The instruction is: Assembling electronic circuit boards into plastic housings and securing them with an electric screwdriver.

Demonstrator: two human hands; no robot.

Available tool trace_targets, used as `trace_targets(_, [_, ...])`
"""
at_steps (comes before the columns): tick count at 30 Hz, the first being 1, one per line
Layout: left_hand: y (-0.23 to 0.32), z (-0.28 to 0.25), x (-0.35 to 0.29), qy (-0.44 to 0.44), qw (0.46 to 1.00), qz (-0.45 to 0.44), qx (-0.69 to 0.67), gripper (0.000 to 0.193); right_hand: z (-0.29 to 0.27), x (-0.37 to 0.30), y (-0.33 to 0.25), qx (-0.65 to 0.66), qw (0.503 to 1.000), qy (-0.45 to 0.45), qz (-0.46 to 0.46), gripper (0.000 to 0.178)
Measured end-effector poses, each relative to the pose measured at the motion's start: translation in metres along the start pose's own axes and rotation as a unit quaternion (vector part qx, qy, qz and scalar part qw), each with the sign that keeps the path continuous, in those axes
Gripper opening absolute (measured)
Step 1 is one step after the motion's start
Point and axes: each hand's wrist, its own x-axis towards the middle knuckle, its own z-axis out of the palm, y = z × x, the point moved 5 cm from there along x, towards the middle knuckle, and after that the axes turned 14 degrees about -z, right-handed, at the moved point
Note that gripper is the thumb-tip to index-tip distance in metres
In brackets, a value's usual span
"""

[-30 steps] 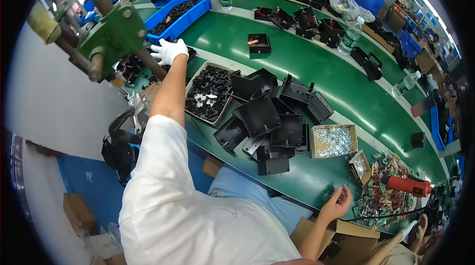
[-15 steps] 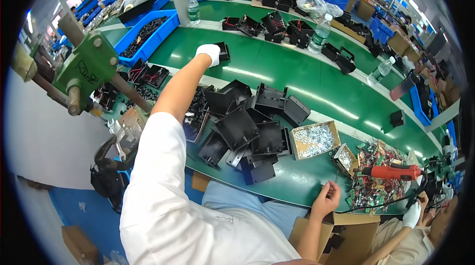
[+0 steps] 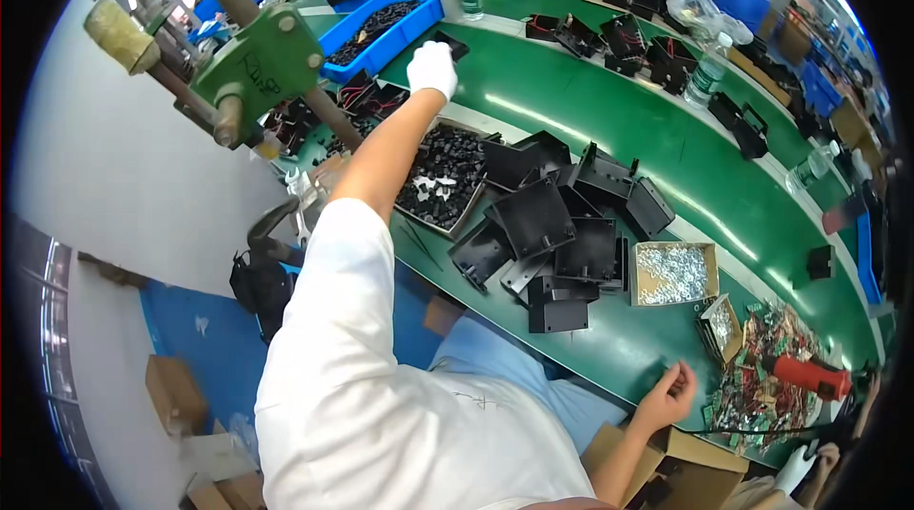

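Nearest, the right hand is bare and hangs over the front edge of the green bench, fingers curled loosely inward; whether they pinch anything is too small to tell. Just right of it lie a heap of small circuit boards and a red power screwdriver. Further in stand 2 open cardboard boxes of silvery screws, a larger one and a smaller one. Left of the boxes sits a pile of black plastic housings, tipped at different angles and touching each other, and beside it a tray of small black parts.

Beyond, the left arm stretches far forward. The left hand, in a white glove, is closed down onto a flat black plastic piece at the near edge of the green conveyor belt, next to a blue bin of dark parts. More black housings sit farther along the belt.
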Motion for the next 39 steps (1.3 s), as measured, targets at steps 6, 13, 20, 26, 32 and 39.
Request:
trace_targets(6, [-0.072, -0.03, -0.028, 0.06, 0.985, -0.146, 0.066, 0.017, 0.006, 0.0, 0.003, -0.025, 0.999, -0.03, -0.025, 0.015])
trace_targets(13, [-0.088, -0.027, -0.037, 0.014, 0.988, -0.123, 0.093, 0.017, 0.005, 0.001, 0.006, -0.029, 0.999, -0.043, -0.015, 0.016])
trace_targets(20, [-0.073, -0.046, 0.034, 0.1, 0.979, -0.177, -0.02, 0.016, 0.007, 0.003, -0.001, -0.034, 0.999, -0.042, -0.002, 0.016])
trace_targets(26, [-0.122, -0.024, 0.103, 0.11, 0.928, -0.356, 0.003, 0.025, 0.005, -0.002, 0.003, -0.055, 0.998, -0.002, -0.013, 0.015])
trace_targets(32, [-0.175, -0.01, 0.117, -0.016, 0.911, -0.396, 0.115, 0.046, 0.02, 0.011, -0.015, -0.095, 0.995, -0.012, -0.005, 0.008])
trace_targets(39, [0.009, -0.085, 0.093, 0.039, 0.976, -0.215, 0.006, 0.039, 0.009, 0.016, -0.017, -0.114, 0.992, 0.011, -0.044, 0.008])
